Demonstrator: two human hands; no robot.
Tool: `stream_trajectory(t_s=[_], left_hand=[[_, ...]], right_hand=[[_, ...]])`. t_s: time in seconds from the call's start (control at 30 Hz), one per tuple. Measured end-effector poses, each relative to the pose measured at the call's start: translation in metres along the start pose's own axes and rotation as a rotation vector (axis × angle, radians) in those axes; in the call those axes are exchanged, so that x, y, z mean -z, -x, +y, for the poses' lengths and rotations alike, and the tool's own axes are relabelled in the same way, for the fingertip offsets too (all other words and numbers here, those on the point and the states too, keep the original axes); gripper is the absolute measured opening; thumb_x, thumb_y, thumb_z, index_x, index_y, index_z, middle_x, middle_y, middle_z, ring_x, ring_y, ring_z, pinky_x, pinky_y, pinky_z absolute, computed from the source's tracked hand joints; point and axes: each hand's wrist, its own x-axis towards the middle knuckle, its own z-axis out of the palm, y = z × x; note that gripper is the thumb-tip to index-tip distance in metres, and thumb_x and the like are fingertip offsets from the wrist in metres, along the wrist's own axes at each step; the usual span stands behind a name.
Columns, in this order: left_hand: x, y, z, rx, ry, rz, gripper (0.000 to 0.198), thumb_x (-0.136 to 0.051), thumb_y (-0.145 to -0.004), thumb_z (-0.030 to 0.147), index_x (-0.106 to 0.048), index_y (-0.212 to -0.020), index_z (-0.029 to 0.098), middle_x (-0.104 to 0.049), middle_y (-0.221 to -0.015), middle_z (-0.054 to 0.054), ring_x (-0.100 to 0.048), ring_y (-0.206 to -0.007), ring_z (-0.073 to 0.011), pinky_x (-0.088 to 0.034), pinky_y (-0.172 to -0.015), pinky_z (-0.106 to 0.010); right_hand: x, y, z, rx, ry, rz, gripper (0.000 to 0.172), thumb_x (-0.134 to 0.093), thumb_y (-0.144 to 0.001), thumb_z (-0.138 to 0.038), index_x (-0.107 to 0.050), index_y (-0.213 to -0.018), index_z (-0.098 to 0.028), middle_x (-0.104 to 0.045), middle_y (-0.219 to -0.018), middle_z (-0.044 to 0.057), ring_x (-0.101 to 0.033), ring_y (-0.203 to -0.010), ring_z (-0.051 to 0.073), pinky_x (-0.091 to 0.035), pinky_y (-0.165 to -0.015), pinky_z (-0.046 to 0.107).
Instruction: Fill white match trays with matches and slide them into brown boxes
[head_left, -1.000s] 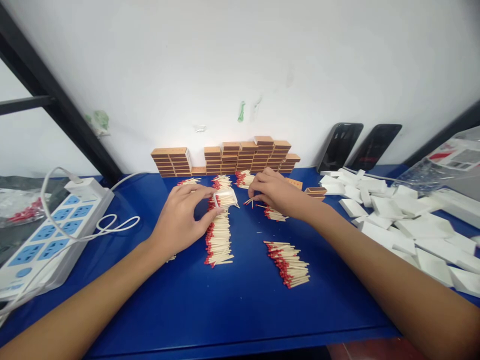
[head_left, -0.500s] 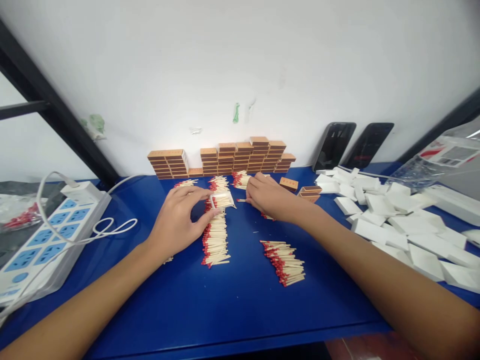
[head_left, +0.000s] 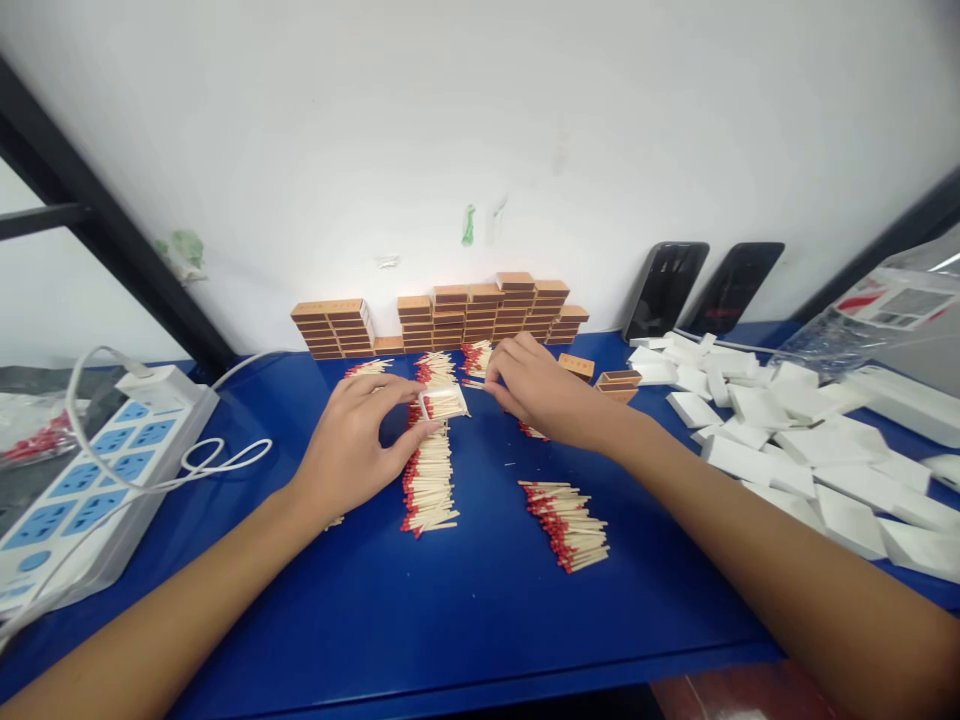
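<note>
Between thumb and fingers, my left hand (head_left: 360, 430) grips a small white tray (head_left: 444, 403) with red-tipped matches in it. The tray is over a long row of matches (head_left: 430, 480) on the blue table. My right hand (head_left: 532, 385) is closed, its fingertips pinching a match (head_left: 474, 384) whose red head points left towards the tray. Behind it is another match pile (head_left: 477, 357), and some matches (head_left: 532, 430) show below the wrist. Nearer the front edge lies a separate pile of matches (head_left: 568, 525).
Stacked matchboxes (head_left: 480, 318) line the wall, with loose matchboxes (head_left: 576, 367) to the right. White empty trays (head_left: 787, 430) are heaped at the right, below two dark phones (head_left: 667, 290). A power strip (head_left: 105, 480) with white cables is at the left.
My right hand has shifted slightly up and left, and the match at its fingertips has moved up and closer to the tray. My left hand still grips the tray.
</note>
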Motion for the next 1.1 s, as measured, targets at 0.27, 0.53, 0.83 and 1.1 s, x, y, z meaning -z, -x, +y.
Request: stream_trajectory(t_s=[0.27,0.53,0.83,1.1], left_hand=[[-0.001,0.003,0.003,-0.021,0.032,-0.031,0.032,-0.074,-0.093,0.041,-0.071,-0.119,0.022,-0.073,-0.121,-0.008,-0.067,-0.116,-0.0271,-0.049,-0.106,-0.045],[-0.001,0.003,0.003,-0.034,0.047,-0.084,0.032,-0.072,-0.095,0.04,-0.07,-0.122,0.023,-0.074,-0.121,-0.009,-0.067,-0.115,-0.0272,-0.05,-0.106,-0.048],[0.001,0.002,0.003,0.03,0.014,-0.024,0.029,-0.073,-0.094,0.043,-0.071,-0.116,0.023,-0.075,-0.12,-0.008,-0.068,-0.115,-0.0278,-0.05,-0.105,-0.046],[0.0,0.0,0.002,0.018,0.01,0.015,0.03,-0.075,-0.093,0.043,-0.071,-0.115,0.022,-0.077,-0.116,-0.007,-0.07,-0.111,-0.0272,-0.051,-0.103,-0.046]], right_hand=[[0.001,-0.006,-0.034,0.08,0.053,0.106,0.026,-0.045,-0.107,-0.024,-0.064,-0.093,-0.014,-0.064,-0.096,0.013,-0.048,-0.094,0.026,-0.041,-0.088,0.04],[0.003,-0.003,-0.034,0.109,-0.051,0.092,0.027,-0.045,-0.107,-0.026,-0.068,-0.096,-0.018,-0.066,-0.098,0.013,-0.047,-0.094,0.027,-0.04,-0.087,0.041],[-0.012,0.002,0.001,-0.188,-0.096,0.186,0.021,-0.049,-0.104,-0.026,-0.068,-0.1,-0.019,-0.067,-0.105,0.014,-0.047,-0.102,0.029,-0.035,-0.088,0.043],[-0.033,-0.002,0.023,-0.206,-0.106,0.077,0.021,-0.058,-0.101,-0.029,-0.076,-0.104,-0.019,-0.067,-0.108,0.014,-0.047,-0.106,0.03,-0.036,-0.089,0.043]])
